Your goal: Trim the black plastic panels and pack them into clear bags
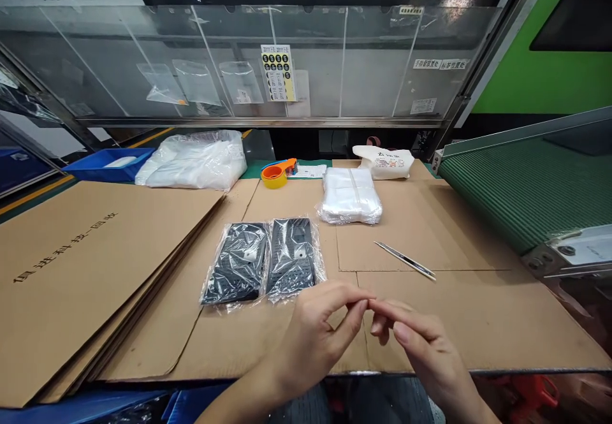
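Observation:
Over the front of the table, my left hand (321,328) has its thumb and index finger pinched together at the tip of my right index finger. Anything between them is too small to make out. My right hand (425,341) stretches its index finger toward the pinch, with the thumb apart and the other fingers bent. Just beyond my left hand lie two black flat parts in clear plastic bags, a left one (239,261) and a right one (292,255). A slim knife-like tool (405,261) rests on the cardboard, beyond my right hand and touched by neither.
Stacked cardboard sheets (90,252) cover the left side. Farther back are a bundle of clear bags (351,194), an orange tape dispenser (278,173), a large plastic bag (194,159), a blue tray (109,164) and a white pouch (385,161). A green conveyor (530,182) borders the right.

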Available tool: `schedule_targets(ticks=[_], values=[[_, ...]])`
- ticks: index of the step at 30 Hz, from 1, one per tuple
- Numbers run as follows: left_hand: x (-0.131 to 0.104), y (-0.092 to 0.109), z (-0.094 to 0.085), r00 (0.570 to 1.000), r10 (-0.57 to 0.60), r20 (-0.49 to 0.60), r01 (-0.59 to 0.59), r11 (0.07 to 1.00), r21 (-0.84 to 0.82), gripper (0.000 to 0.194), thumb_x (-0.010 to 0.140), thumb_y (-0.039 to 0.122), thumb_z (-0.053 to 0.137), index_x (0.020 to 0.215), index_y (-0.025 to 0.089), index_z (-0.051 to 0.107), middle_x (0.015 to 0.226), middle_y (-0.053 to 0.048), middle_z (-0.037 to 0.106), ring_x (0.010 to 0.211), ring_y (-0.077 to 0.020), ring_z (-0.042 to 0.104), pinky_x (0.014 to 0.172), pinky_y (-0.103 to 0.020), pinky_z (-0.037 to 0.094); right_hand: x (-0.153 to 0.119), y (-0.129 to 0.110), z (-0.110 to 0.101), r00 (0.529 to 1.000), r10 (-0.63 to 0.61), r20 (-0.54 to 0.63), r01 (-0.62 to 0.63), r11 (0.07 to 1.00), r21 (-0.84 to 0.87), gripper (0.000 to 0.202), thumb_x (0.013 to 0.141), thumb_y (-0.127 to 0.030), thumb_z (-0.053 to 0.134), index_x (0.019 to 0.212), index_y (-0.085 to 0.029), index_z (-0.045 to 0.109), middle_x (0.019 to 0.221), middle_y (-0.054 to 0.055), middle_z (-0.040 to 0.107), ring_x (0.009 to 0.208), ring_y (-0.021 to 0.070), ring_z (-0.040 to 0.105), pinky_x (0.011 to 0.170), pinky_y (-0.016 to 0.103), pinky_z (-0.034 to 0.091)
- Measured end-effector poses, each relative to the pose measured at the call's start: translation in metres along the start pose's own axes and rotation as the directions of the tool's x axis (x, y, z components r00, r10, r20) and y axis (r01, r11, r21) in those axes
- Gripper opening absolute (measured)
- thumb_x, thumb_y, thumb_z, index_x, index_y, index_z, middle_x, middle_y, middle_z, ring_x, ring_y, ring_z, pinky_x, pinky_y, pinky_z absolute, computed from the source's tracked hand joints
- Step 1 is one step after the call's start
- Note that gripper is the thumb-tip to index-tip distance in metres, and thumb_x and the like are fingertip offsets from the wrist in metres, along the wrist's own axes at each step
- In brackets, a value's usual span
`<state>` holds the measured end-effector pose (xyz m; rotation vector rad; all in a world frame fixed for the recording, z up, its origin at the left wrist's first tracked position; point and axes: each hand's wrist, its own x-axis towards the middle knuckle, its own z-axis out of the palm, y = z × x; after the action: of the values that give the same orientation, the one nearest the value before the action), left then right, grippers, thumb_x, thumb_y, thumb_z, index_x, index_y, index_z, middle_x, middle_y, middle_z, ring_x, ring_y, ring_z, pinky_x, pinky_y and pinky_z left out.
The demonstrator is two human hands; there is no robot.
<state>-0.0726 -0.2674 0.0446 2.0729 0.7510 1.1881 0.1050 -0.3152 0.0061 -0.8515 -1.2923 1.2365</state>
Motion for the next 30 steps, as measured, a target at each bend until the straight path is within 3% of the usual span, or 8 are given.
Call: schedule_targets(ticks=[4, 8, 10, 12, 16, 20, 25, 30], values=[[0.002, -0.001, 0.007, 0.997, 0.062, -0.041, -0.057, 0.99, 0.125, 0.01, 0.088, 0.012, 0.056, 0.082, 0.017, 0.063, 0.068, 0.002, 0.064, 0.062, -0.009, 0.06, 0.059, -0.02, 0.048, -0.004, -0.007, -0.001, 0.995, -0.089, 0.051, 0.097, 0.976, -0.194, 0.029, 0.098, -0.037, 0.054, 0.125, -0.036, 0.065, 0.092, 0.005, 0.068, 0.084, 0.0188, 0.06, 0.078, 0.03, 0.051], [0.005, -0.008, 0.013, 0.97, 0.144, -0.198, -0.085, 0.957, 0.279, 0.014, 0.086, 0.009, 0.053, 0.078, 0.016, 0.063, 0.064, 0.0, 0.061, 0.059, -0.0102, 0.057, 0.056, -0.022, 0.046, -0.007, -0.009, 0.005, 0.992, -0.101, 0.081, 0.119, 0.954, -0.276, 0.043, 0.096, -0.031, 0.057, 0.138, -0.041, 0.051, 0.101, 0.002, 0.067, 0.084, 0.0166, 0.062, 0.08, 0.027, 0.052], [0.006, -0.011, 0.013, 0.98, 0.01, -0.199, 0.015, 0.992, 0.122, 0.014, 0.088, 0.013, 0.055, 0.081, 0.016, 0.068, 0.068, -0.001, 0.067, 0.062, -0.0111, 0.061, 0.059, -0.022, 0.05, -0.009, -0.006, 0.006, 0.991, -0.102, 0.087, 0.123, 0.952, -0.281, 0.047, 0.097, -0.03, 0.055, 0.141, -0.042, 0.046, 0.099, 0.002, 0.067, 0.083, 0.0154, 0.062, 0.081, 0.025, 0.051], [0.007, -0.014, 0.011, 0.978, -0.177, -0.107, 0.155, 0.97, -0.19, 0.013, 0.089, 0.019, 0.06, 0.087, 0.017, 0.072, 0.076, -0.003, 0.073, 0.069, -0.0129, 0.068, 0.064, -0.023, 0.055, -0.012, -0.002, 0.003, 0.992, -0.106, 0.064, 0.12, 0.951, -0.285, 0.046, 0.097, -0.031, 0.054, 0.141, -0.042, 0.046, 0.099, 0.002, 0.067, 0.085, 0.0152, 0.062, 0.083, 0.025, 0.051], [0.007, -0.017, 0.009, 0.946, -0.32, 0.054, 0.285, 0.74, -0.609, 0.014, 0.088, 0.027, 0.066, 0.093, 0.019, 0.077, 0.083, -0.005, 0.077, 0.076, -0.0155, 0.072, 0.071, -0.025, 0.059, -0.019, 0.002, -0.007, 0.996, -0.09, -0.02, 0.081, 0.957, -0.28, 0.041, 0.098, -0.034, 0.053, 0.139, -0.04, 0.051, 0.098, 0.002, 0.067, 0.083, 0.015, 0.06, 0.083, 0.025, 0.051], [0.007, -0.016, 0.012, 0.932, -0.341, 0.119, 0.323, 0.641, -0.696, 0.018, 0.085, 0.035, 0.07, 0.09, 0.019, 0.077, 0.079, -0.005, 0.076, 0.073, -0.0148, 0.072, 0.071, -0.025, 0.059, -0.025, 0.001, -0.015, 0.995, -0.079, -0.054, 0.061, 0.96, -0.273, 0.039, 0.098, -0.036, 0.052, 0.137, -0.041, 0.052, 0.095, 0.001, 0.067, 0.082, 0.0145, 0.061, 0.083, 0.023, 0.052], [0.008, -0.015, 0.015, 0.927, -0.357, 0.117, 0.34, 0.665, -0.665, 0.014, 0.085, 0.03, 0.07, 0.079, 0.018, 0.075, 0.073, -0.003, 0.074, 0.07, -0.0102, 0.068, 0.067, -0.017, 0.055, -0.028, 0.003, -0.021, 0.99, -0.092, -0.109, 0.061, 0.964, -0.258, 0.036, 0.097, -0.034, 0.054, 0.133, -0.041, 0.057, 0.094, 0.002, 0.068, 0.082, 0.0151, 0.063, 0.081, 0.024, 0.054], [0.007, -0.02, 0.021, 0.917, -0.371, 0.149, 0.371, 0.649, -0.664, 0.023, 0.091, 0.034, 0.062, 0.085, 0.017, 0.076, 0.077, -0.004, 0.074, 0.075, -0.0123, 0.068, 0.073, -0.021, 0.054, -0.03, 0.009, -0.028, 0.971, -0.121, -0.205, 0.073, 0.971, -0.227, 0.032, 0.098, -0.033, 0.054, 0.129, -0.039, 0.061, 0.094, 0.002, 0.069, 0.081, 0.0146, 0.064, 0.077, 0.022, 0.055]])
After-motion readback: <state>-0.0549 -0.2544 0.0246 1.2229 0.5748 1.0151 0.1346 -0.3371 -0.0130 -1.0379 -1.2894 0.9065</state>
